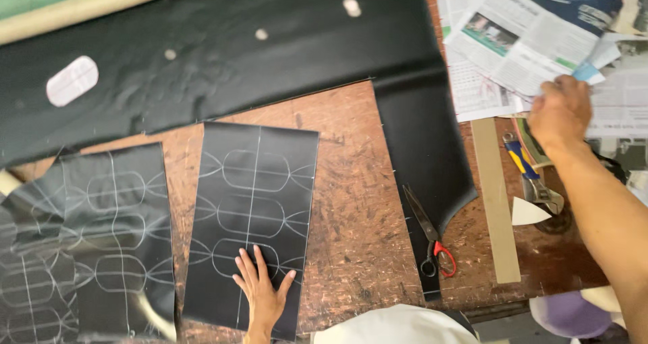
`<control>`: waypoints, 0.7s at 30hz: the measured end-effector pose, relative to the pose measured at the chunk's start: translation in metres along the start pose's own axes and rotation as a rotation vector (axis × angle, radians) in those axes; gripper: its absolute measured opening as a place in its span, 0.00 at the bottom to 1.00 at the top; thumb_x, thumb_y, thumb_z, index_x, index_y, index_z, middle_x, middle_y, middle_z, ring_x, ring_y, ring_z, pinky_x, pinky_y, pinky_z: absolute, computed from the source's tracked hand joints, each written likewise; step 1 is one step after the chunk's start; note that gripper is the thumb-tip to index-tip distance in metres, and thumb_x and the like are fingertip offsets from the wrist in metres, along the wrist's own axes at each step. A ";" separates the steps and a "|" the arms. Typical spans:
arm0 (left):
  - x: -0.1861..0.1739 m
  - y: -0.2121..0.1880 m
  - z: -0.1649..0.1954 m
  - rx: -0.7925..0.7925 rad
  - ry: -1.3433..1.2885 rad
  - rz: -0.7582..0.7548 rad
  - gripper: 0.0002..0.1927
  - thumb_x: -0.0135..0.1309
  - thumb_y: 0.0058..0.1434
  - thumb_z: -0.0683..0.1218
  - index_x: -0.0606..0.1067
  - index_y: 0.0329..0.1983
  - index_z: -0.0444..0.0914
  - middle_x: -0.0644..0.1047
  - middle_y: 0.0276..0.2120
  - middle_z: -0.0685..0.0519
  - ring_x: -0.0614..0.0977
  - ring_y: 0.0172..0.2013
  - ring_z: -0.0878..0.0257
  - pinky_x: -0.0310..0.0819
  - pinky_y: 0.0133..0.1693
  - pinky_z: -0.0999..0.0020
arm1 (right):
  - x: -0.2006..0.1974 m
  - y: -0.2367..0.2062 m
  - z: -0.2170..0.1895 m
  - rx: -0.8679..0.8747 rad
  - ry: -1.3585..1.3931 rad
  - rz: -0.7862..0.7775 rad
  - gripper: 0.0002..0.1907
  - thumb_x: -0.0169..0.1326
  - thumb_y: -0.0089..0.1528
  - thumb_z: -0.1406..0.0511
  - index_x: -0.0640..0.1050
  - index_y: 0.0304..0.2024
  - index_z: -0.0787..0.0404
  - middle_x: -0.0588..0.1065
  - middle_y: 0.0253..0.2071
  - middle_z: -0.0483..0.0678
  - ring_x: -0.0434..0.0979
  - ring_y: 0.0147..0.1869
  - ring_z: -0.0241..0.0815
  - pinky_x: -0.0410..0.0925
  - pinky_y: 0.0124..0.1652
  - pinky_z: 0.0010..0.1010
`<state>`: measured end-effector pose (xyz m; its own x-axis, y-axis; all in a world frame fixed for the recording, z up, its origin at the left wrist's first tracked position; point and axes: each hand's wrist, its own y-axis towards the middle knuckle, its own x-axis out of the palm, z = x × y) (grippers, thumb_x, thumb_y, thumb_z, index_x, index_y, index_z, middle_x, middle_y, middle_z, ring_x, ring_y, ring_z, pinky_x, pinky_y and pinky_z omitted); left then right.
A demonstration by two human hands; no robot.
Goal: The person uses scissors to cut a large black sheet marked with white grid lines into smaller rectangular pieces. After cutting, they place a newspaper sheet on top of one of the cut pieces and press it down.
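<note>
My left hand (262, 291) lies flat with fingers spread on the lower part of a black leather sheet (253, 182) marked with white lines and oval outlines. It holds nothing. My right hand (560, 111) reaches to the far right and grips a sheet from the pile of newspapers (520, 40). A second marked black sheet (101, 229) lies to the left, partly curled at its edges.
A large black leather piece (223, 54) with cut-out holes covers the back of the scratched wooden table (358, 202). Red-handled scissors (432, 239) lie on a black strip. A long tan ruler (496, 195), blue-and-yellow pliers (530, 175) and a white paper scrap (528, 212) sit at right.
</note>
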<state>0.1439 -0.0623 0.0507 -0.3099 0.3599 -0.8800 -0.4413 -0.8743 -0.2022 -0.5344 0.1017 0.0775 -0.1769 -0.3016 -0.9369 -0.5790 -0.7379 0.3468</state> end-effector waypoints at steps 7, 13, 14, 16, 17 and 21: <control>-0.030 0.009 -0.022 0.190 0.012 -0.012 0.58 0.60 0.52 0.66 0.48 0.76 0.37 0.43 0.74 0.32 0.43 0.73 0.34 0.33 0.66 0.29 | -0.014 0.016 0.014 0.258 0.388 0.256 0.09 0.48 0.70 0.71 0.75 0.51 0.64 0.76 0.53 0.52 0.75 0.58 0.52 0.70 0.61 0.42; -0.095 0.036 -0.060 0.179 0.435 -0.277 0.62 0.63 0.41 0.69 0.49 0.78 0.55 0.40 0.78 0.40 0.41 0.74 0.40 0.32 0.68 0.33 | -0.061 0.006 0.027 0.484 0.758 0.260 0.10 0.47 0.71 0.69 0.74 0.54 0.64 0.75 0.54 0.53 0.75 0.59 0.50 0.69 0.61 0.41; -0.102 0.041 -0.063 0.158 0.543 -0.315 0.61 0.63 0.43 0.68 0.48 0.78 0.57 0.40 0.78 0.41 0.41 0.75 0.41 0.33 0.68 0.34 | -0.073 0.000 0.026 0.500 0.796 0.263 0.11 0.46 0.71 0.69 0.73 0.55 0.64 0.75 0.55 0.53 0.75 0.60 0.50 0.69 0.61 0.41; -0.112 0.046 -0.067 0.113 0.759 -0.392 0.60 0.64 0.45 0.66 0.46 0.79 0.60 0.40 0.78 0.42 0.41 0.76 0.44 0.35 0.69 0.36 | -0.096 -0.013 0.021 0.510 0.858 0.253 0.12 0.46 0.72 0.68 0.73 0.56 0.64 0.75 0.55 0.53 0.75 0.60 0.50 0.69 0.61 0.41; -0.111 0.049 -0.066 0.133 0.657 -0.318 0.57 0.63 0.48 0.67 0.48 0.78 0.56 0.41 0.77 0.40 0.42 0.76 0.42 0.35 0.68 0.33 | -0.107 -0.016 0.016 0.506 0.882 0.248 0.12 0.46 0.72 0.68 0.73 0.57 0.64 0.75 0.56 0.53 0.74 0.60 0.50 0.69 0.61 0.41; -0.083 0.060 -0.052 0.257 0.201 0.019 0.52 0.60 0.54 0.67 0.54 0.77 0.46 0.49 0.75 0.35 0.49 0.74 0.36 0.38 0.66 0.28 | -0.145 -0.019 -0.024 0.438 0.957 0.212 0.13 0.45 0.73 0.66 0.71 0.59 0.64 0.74 0.57 0.53 0.74 0.61 0.49 0.68 0.62 0.40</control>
<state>0.1873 -0.1619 0.0891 -0.1589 0.2505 -0.9550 -0.6433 -0.7600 -0.0924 -0.4791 0.1450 0.2079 0.2797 -0.8861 -0.3695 -0.8784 -0.3916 0.2741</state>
